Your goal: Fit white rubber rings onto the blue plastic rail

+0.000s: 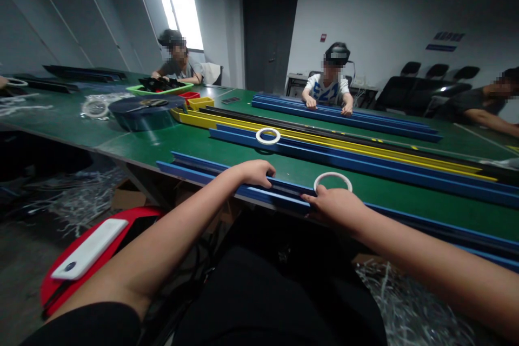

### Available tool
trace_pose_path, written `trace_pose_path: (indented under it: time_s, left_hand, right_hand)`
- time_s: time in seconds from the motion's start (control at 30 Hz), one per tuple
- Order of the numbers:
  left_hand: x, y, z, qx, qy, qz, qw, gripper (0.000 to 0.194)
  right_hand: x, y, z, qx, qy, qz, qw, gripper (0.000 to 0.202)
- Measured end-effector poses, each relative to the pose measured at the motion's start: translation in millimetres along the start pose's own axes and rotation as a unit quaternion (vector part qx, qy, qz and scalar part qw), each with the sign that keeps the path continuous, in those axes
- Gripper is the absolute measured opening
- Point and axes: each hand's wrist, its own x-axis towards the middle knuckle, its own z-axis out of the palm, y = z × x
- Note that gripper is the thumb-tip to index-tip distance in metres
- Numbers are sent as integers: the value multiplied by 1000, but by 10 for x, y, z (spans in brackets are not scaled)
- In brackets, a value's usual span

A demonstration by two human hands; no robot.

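A long blue channel strip [284, 188] lies along the table's near edge, running off to the right. My left hand [258, 173] is closed on this strip, its curled fingers and thumb around the channel. Further right, my right hand [336, 205] grips the strip's near side, with a fingertip on the channel and other fingers lower at its front edge. A white tape roll [333, 174] is right behind the right hand, partly hidden by it. Another white tape roll [268, 142] rests on a second blue strip [324, 154] further back.
Behind lie a yellow strip [344, 146] and black strips. On the left are a large dark-blue coil [146, 119], a bagged white roll [96, 109] and small bins [201, 104]. A red stool [60, 281] holds a white phone-like device [90, 251]. Several co-workers sit around the table.
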Motion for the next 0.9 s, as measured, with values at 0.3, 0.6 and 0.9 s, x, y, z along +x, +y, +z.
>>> trace_pose_path:
  time_s: [0.3, 0.6, 0.9]
  left_hand:
    - [19, -31, 9, 3, -6, 26, 1000, 35]
    - [77, 148, -24, 74, -33, 17, 997, 39]
    - [341, 552, 147, 67, -18, 24, 997, 42]
  right_hand:
    - [60, -44, -12, 21, -5, 3, 1000, 52]
    - [69, -53, -6, 30, 2, 6, 1000, 51]
    - [-13, -42, 21, 42, 31, -3, 999, 47]
